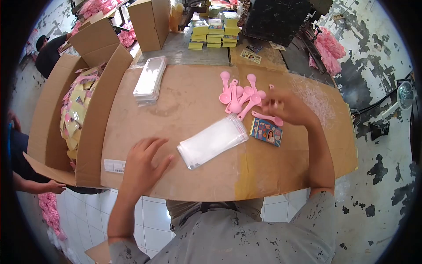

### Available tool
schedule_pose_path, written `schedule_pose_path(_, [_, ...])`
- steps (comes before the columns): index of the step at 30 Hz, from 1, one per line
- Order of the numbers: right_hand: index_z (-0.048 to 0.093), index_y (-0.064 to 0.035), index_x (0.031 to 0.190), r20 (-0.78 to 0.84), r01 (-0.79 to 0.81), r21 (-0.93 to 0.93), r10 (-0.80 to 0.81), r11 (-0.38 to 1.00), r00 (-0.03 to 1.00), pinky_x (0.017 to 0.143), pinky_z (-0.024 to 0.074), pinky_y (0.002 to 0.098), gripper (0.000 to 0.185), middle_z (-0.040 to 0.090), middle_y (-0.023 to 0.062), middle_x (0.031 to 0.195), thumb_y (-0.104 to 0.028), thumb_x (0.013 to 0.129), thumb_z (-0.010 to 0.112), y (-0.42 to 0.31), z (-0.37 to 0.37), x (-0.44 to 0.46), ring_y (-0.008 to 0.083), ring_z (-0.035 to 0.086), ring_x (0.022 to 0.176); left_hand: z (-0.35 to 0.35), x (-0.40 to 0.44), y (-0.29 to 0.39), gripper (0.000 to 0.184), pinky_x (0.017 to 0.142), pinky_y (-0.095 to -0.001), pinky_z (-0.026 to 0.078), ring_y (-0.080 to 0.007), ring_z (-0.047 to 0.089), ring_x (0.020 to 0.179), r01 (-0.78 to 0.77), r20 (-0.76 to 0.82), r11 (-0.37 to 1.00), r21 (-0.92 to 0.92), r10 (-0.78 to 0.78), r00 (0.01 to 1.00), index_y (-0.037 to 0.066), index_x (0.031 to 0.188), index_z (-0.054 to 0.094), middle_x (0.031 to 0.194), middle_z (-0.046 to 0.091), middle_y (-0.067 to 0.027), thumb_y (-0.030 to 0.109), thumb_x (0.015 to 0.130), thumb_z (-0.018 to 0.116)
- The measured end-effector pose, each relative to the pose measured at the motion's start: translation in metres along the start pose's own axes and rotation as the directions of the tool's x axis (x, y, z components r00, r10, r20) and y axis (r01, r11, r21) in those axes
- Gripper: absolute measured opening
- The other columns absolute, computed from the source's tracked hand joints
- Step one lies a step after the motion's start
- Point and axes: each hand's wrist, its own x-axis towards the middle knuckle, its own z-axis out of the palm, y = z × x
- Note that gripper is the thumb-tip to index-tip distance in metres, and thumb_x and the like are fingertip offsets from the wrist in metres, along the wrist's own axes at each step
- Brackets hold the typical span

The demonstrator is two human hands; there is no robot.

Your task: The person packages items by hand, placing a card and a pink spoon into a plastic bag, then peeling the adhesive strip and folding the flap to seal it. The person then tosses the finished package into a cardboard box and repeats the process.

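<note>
Curling right hand (289, 106), left hand (147, 165) splayed

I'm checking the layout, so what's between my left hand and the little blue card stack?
The clear plastic bags lie between your left hand and the blue card stack, as the head view shows.

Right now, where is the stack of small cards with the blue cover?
In the head view, the blue card stack lies right of centre on the cardboard, between the clear bags and the right hand.
</note>
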Motion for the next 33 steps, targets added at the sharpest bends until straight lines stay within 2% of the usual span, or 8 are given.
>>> schedule_pose_path(5, [0.070, -0.0037, 0.102, -0.104, -0.038, -0.117, 0.026, 0.992, 0.994, 0.089, 0.0506, 0.0421, 0.020, 0.065, 0.0141, 0.104, -0.019, 0.090, 0.073, 0.006, 0.041, -0.034, 0.0318, 0.063, 0.101, 0.036, 0.072, 0.020, 0.039, 0.088, -0.0425, 0.053, -0.0311, 0.067, 0.103, -0.190, 0.156, 0.975, -0.118, 0.207, 0.966, 0.005, 0.117, 0.070, 0.108, 0.068, -0.0117, 0.033, 0.091, 0.076])
schedule_pose_path(7, [0.070, -0.0034, 0.101, -0.237, 0.025, -0.147, -0.060, 0.989, 0.970, 0.091, 0.0496, 0.0424, 0.019, 0.064, 0.0139, 0.102, -0.019, 0.091, 0.073, 0.018, 0.052, -0.034, 0.0320, 0.062, 0.103, 0.059, 0.097, 0.033, 0.040, 0.086, -0.0420, 0.054, -0.0309, 0.067, 0.101, -0.113, 0.261, 0.977, -0.183, 0.159, 0.952, 0.006, 0.117, 0.070, 0.105, 0.067, -0.0122, 0.034, 0.090, 0.077])
schedule_pose_path(9, [0.070, -0.0027, 0.101, -0.364, 0.128, -0.233, -0.208, 0.964, 0.908, 0.094, 0.0485, 0.0424, 0.020, 0.064, 0.0134, 0.102, -0.020, 0.091, 0.074, 0.026, 0.058, -0.033, 0.0316, 0.061, 0.106, 0.087, 0.112, 0.035, 0.039, 0.085, -0.0422, 0.054, -0.0307, 0.068, 0.099, -0.159, 0.236, 0.974, -0.164, 0.195, 0.952, 0.006, 0.116, 0.070, 0.106, 0.067, -0.0126, 0.035, 0.090, 0.077])
schedule_pose_path(12, [0.069, -0.0012, 0.099, -0.311, 0.076, -0.305, -0.175, 0.949, 0.934, 0.100, 0.0463, 0.0431, 0.024, 0.064, 0.0127, 0.104, -0.022, 0.089, 0.076, 0.013, 0.066, -0.046, 0.0318, 0.059, 0.111, 0.112, 0.118, 0.032, 0.038, 0.082, -0.0406, 0.054, -0.0291, 0.068, 0.092, -0.111, 0.194, 0.972, -0.209, 0.152, 0.969, 0.005, 0.115, 0.069, 0.102, 0.068, -0.0119, 0.032, 0.090, 0.079])
schedule_pose_path(19, [0.071, -0.0015, 0.104, -0.351, 0.026, 0.140, 0.025, 0.990, 0.936, 0.087, 0.0505, 0.0371, 0.026, 0.067, 0.0090, 0.097, -0.015, 0.085, 0.082, 0.030, 0.077, -0.038, 0.0224, 0.065, 0.093, 0.115, 0.115, 0.020, 0.032, 0.070, -0.0281, 0.051, -0.0101, 0.058, 0.073, 0.160, 0.184, 0.771, -0.616, -0.057, 0.981, 0.001, 0.117, 0.070, 0.084, 0.069, -0.0039, 0.014, 0.089, 0.082])
schedule_pose_path(22, [0.071, -0.0009, 0.105, -0.355, -0.018, 0.191, 0.086, 0.981, 0.931, 0.080, 0.0529, 0.0364, 0.025, 0.069, 0.0104, 0.095, -0.011, 0.085, 0.082, 0.031, 0.076, -0.034, 0.0199, 0.066, 0.089, 0.113, 0.117, 0.014, 0.031, 0.069, -0.0282, 0.051, -0.0076, 0.058, 0.071, 0.186, 0.236, 0.804, -0.565, -0.058, 0.970, 0.002, 0.117, 0.070, 0.087, 0.072, -0.0027, 0.014, 0.092, 0.080])
schedule_pose_path(30, [0.068, -0.0018, 0.108, -0.456, 0.061, 0.364, 0.121, 0.929, 0.882, 0.081, 0.0561, 0.0342, 0.021, 0.069, 0.0083, 0.094, -0.005, 0.090, 0.077, -0.009, 0.065, -0.030, 0.0169, 0.067, 0.089, 0.114, 0.111, 0.017, 0.014, 0.069, -0.0322, 0.053, -0.0206, 0.066, 0.071, -0.093, 0.038, 0.862, -0.498, 0.129, 0.991, 0.001, 0.109, 0.067, 0.096, 0.075, -0.0106, 0.009, 0.098, 0.070])
schedule_pose_path(33, [0.068, -0.0020, 0.103, -0.336, 0.126, 0.621, 0.117, 0.774, 0.935, 0.082, 0.0551, 0.0345, 0.016, 0.068, 0.0090, 0.095, -0.007, 0.090, 0.076, -0.039, 0.075, -0.023, 0.0190, 0.067, 0.090, 0.119, 0.110, 0.018, 0.013, 0.069, -0.0318, 0.053, -0.0197, 0.067, 0.074, -0.216, -0.063, 0.869, -0.446, 0.210, 0.976, 0.001, 0.108, 0.067, 0.102, 0.073, -0.0105, 0.009, 0.098, 0.069])
